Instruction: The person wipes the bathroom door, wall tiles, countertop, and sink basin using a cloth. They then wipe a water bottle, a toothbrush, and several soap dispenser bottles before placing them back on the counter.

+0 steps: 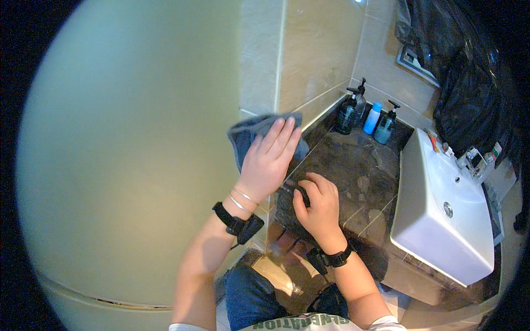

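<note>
My left hand (269, 159) lies with its fingers stretched out over a blue-grey cloth (244, 136), holding it against the tiled wall (260, 58) beside a frosted glass panel (136, 124). Part of the cloth is hidden beneath the palm, and the thumb cannot be seen. Lower and to the right, my right hand (319, 202) hovers over or near the edge of a dark marble counter (352, 155). Its fingers are loosely bent and apart, with nothing visible in them. Whether the fingertips touch the counter is not plain.
In the counter's back corner stand a dark pump bottle (345, 118), a blue bottle (372, 120) and another pump bottle (385, 130). A white washbasin (408, 223) with a chrome tap (470, 159) juts up at right. Black plastic sheeting (463, 82) hangs above it.
</note>
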`<state>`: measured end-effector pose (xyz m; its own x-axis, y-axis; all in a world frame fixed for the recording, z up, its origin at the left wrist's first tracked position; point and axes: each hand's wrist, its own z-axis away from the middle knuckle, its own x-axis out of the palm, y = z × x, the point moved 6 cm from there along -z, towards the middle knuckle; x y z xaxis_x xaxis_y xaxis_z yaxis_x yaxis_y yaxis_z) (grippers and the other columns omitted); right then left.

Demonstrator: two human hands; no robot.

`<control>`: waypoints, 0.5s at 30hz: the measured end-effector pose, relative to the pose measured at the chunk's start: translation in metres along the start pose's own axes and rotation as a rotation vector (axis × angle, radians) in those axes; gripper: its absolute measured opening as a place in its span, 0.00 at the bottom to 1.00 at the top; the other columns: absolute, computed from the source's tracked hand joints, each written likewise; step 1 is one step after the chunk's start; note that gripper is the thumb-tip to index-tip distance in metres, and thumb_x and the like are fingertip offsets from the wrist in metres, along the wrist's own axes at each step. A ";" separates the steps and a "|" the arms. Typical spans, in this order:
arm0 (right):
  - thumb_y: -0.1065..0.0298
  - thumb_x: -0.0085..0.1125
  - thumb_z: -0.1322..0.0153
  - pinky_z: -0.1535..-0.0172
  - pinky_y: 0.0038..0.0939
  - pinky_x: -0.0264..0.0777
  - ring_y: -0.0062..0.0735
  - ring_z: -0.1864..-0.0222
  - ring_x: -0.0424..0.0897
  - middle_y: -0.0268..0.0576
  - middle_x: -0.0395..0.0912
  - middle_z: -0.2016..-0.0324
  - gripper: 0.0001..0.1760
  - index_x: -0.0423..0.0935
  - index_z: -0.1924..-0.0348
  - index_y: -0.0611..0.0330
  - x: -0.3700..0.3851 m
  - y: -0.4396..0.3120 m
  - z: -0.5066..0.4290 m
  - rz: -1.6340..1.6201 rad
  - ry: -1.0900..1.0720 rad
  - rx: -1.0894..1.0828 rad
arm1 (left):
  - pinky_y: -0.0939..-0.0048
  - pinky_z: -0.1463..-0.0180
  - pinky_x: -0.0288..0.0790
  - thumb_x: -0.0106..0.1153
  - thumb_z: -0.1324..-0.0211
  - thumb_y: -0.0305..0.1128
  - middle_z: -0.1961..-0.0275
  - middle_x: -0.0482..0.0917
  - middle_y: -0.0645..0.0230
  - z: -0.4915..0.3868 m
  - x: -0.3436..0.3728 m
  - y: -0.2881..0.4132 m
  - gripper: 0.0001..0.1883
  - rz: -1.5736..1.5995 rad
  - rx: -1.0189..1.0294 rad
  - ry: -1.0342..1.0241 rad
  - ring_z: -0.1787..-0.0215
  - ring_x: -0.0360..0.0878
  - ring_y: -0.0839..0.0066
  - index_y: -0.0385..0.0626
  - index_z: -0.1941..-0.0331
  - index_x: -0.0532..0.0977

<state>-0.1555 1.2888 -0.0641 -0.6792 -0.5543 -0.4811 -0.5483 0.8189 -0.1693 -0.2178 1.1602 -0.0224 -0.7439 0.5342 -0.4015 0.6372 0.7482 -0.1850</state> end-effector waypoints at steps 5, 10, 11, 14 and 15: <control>0.67 0.65 0.36 0.52 0.46 0.71 0.52 0.57 0.78 0.50 0.80 0.58 0.11 0.79 0.62 0.61 -0.004 0.003 0.002 -0.028 0.017 0.014 | 0.42 0.35 0.62 0.54 0.41 0.31 0.31 0.72 0.71 -0.078 -0.027 -0.007 0.23 -0.235 0.074 0.039 0.26 0.64 0.71 0.51 0.39 0.75; 0.68 0.65 0.36 0.54 0.45 0.71 0.50 0.60 0.79 0.47 0.81 0.62 0.10 0.78 0.64 0.61 -0.008 0.001 0.000 -0.045 0.025 -0.010 | 0.39 0.33 0.58 0.61 0.44 0.36 0.30 0.69 0.68 -0.118 -0.041 -0.018 0.21 -0.295 0.004 0.162 0.24 0.59 0.61 0.51 0.45 0.78; 0.68 0.65 0.36 0.54 0.44 0.71 0.49 0.60 0.79 0.47 0.81 0.62 0.10 0.78 0.64 0.61 -0.009 0.000 0.000 -0.061 0.033 -0.019 | 0.39 0.33 0.58 0.62 0.44 0.37 0.29 0.69 0.67 -0.115 -0.039 -0.018 0.21 -0.269 -0.012 0.164 0.24 0.58 0.58 0.50 0.45 0.78; 0.68 0.65 0.36 0.55 0.44 0.71 0.48 0.62 0.78 0.47 0.81 0.64 0.10 0.78 0.64 0.60 -0.009 -0.001 -0.001 -0.039 0.010 -0.029 | 0.44 0.36 0.62 0.65 0.46 0.40 0.30 0.69 0.66 -0.084 -0.028 -0.012 0.21 -0.211 0.003 0.024 0.24 0.57 0.52 0.51 0.47 0.79; 0.68 0.65 0.36 0.55 0.44 0.71 0.47 0.62 0.78 0.46 0.81 0.65 0.09 0.78 0.64 0.60 -0.008 0.000 -0.001 -0.044 0.001 -0.024 | 0.45 0.37 0.63 0.66 0.46 0.40 0.29 0.69 0.66 -0.071 -0.025 -0.010 0.21 -0.160 0.002 -0.012 0.24 0.57 0.53 0.51 0.47 0.79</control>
<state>-0.1503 1.2931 -0.0592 -0.6548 -0.5897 -0.4728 -0.5892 0.7900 -0.1694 -0.2200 1.1674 0.0527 -0.8336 0.4035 -0.3772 0.5111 0.8225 -0.2496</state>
